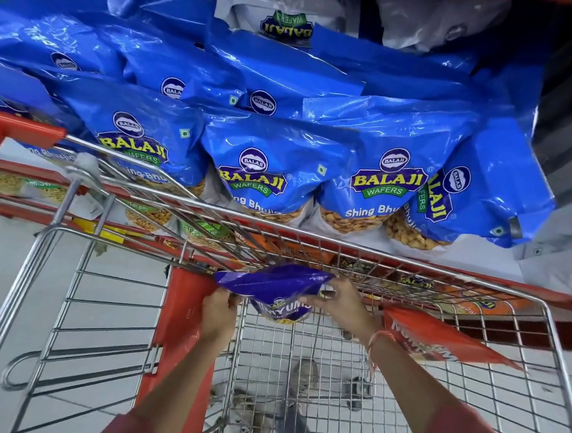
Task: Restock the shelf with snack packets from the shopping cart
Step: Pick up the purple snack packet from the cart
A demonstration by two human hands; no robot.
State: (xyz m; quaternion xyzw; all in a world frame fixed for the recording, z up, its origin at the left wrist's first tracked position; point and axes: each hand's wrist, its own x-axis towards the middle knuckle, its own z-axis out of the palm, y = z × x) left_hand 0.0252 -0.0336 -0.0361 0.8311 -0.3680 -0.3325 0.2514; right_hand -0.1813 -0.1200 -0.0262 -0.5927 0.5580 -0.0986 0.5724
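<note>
A purple snack packet [273,284] hangs just above the wire basket of the shopping cart [302,368], near its far rim. My left hand [218,312] grips the packet's left corner and my right hand [336,303] holds its right side. An orange-red snack packet [438,336] leans against the cart's right inner wall. Above the cart, the shelf [476,261] carries rows of blue Balaji Shing Bhujia packets [257,167], stacked in several layers.
A lower shelf behind the cart's far rim holds orange and green-labelled packets [417,284]. White packets [283,15] lie at the top of the blue stack. The cart's red handle [18,129] is at the left. Pale tiled floor [7,266] spreads to the left.
</note>
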